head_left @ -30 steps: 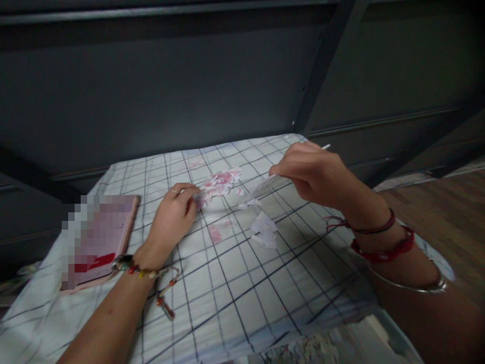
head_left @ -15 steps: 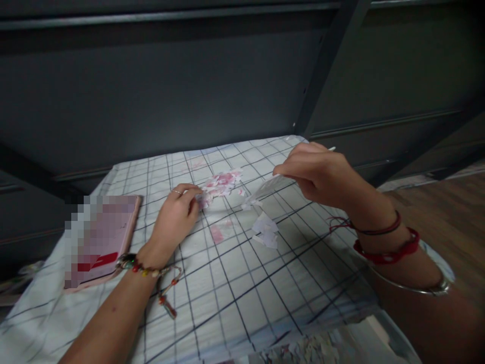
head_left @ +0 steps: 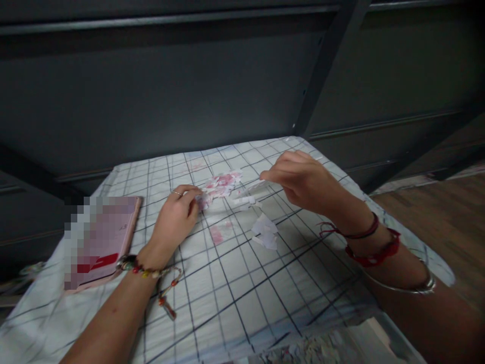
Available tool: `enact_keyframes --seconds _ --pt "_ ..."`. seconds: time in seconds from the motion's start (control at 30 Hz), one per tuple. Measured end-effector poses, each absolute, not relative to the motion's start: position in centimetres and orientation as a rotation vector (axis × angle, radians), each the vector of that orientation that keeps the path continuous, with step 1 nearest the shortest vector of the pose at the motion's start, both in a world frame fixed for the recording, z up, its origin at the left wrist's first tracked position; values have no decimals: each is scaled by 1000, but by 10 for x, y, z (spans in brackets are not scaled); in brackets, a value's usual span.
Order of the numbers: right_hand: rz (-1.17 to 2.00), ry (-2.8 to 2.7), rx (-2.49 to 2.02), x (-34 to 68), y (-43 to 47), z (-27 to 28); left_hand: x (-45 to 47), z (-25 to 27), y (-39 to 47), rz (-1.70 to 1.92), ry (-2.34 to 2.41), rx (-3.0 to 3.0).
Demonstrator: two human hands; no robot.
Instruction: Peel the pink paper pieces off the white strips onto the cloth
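Observation:
Pink-and-white paper pieces (head_left: pixel 223 183) lie clustered in an overlapping patch on the checked cloth (head_left: pixel 227 283). My left hand (head_left: pixel 176 215) rests at the near left edge of this patch, fingers curled together and pressing on the paper. Pinched in my right hand (head_left: pixel 303 179) is a thin pale strip (head_left: pixel 256 188), blurred, that looks like paper. Its lower end hangs by small white scraps (head_left: pixel 246 201) right of the patch. Closer to me lie a pink-stained scrap (head_left: pixel 220 232) and some white scraps (head_left: pixel 265 231).
A phone in a pink case (head_left: pixel 106 237) lies on the left, partly pixelated. At the front edge sits a clear container (head_left: pixel 394 333) with many paper bits. Behind the table stands a dark panel (head_left: pixel 170 91). Wooden floor (head_left: pixel 428 222) shows at right.
My right hand has moved left and slightly down with the pale strip, which now lies flatter and closer to the pink-and-white patch. My left hand stays in place.

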State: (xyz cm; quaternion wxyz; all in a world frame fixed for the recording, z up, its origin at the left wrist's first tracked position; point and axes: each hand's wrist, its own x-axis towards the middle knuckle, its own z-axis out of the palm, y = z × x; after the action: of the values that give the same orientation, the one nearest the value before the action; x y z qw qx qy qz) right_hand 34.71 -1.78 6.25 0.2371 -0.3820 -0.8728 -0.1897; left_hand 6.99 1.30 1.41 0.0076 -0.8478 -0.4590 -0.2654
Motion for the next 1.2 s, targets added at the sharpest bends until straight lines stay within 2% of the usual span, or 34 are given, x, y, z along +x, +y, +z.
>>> enact_keyframes --seconds 1.2 --pt "-563 -2422 -1184 353 -20 68 67 11 14 -839 -1417 -2621"
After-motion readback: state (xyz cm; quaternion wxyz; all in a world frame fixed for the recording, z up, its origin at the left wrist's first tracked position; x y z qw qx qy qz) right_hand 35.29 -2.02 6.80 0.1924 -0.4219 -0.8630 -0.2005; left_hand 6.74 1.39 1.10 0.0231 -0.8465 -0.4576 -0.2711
